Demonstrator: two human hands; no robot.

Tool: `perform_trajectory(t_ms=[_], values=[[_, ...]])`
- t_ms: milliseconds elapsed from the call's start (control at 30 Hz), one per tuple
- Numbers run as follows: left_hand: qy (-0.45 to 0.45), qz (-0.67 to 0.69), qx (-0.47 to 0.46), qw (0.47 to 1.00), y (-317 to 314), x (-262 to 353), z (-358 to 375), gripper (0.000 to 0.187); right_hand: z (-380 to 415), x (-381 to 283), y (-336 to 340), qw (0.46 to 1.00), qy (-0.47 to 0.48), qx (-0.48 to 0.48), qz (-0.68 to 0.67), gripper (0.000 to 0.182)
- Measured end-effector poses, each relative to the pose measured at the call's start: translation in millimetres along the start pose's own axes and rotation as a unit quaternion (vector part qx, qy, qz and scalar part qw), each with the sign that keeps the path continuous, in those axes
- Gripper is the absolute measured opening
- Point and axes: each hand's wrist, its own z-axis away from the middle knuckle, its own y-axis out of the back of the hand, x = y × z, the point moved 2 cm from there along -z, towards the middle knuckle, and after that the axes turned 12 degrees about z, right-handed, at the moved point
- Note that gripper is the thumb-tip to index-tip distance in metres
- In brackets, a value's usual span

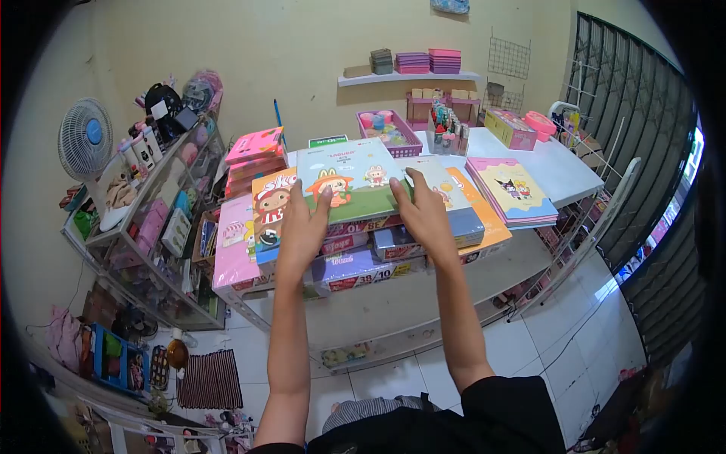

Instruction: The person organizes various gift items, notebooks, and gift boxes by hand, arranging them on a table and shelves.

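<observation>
At the bottom edge, a striped cloth (382,410) and a black sleeve (510,408) are cut off by the frame. From there two bare forearms reach forward. The left grip (302,231) and the right grip (425,219) are partly closed on opposite sides of a green-and-pale-blue book (349,163), each thumb lying on its cover. The remaining fingers are mostly hidden by the hands and the book's sides, so how far they curl underneath cannot be told. The book lies between the two thumbs, its printed characters facing up and its far part reaching beyond both grips; most of the small lettering is too fine to read.

Under and around it are stacked packs. An orange book (270,195) shows only in part by the left grip, and a grey-covered book (448,198) is partly covered by the right grip. A purple pack (363,274) sits lower, its front print broken by glare.

Further right on the white surface (563,178) lies a stack of yellow-and-pink books (520,189). Behind stand a purple basket (414,149) with hard-to-identify contents and a pink box (520,136). Farthest off, a wall shelf (408,78) holds stacked trays, and a dark shutter (628,83) runs into the black rim.
</observation>
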Motion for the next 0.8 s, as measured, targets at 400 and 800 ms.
perform_trajectory(t_ms=[400,800], values=[[-0.028,0.173,0.091,0.98,25,25,59,0.042,39,-15,9,0.905,-0.007,0.035,-0.423,0.048],[-0.009,0.068,0.39,0.918,98,-15,310,0.063,201,2,1,0.768,0.074,-0.439,-0.46,0.089]])
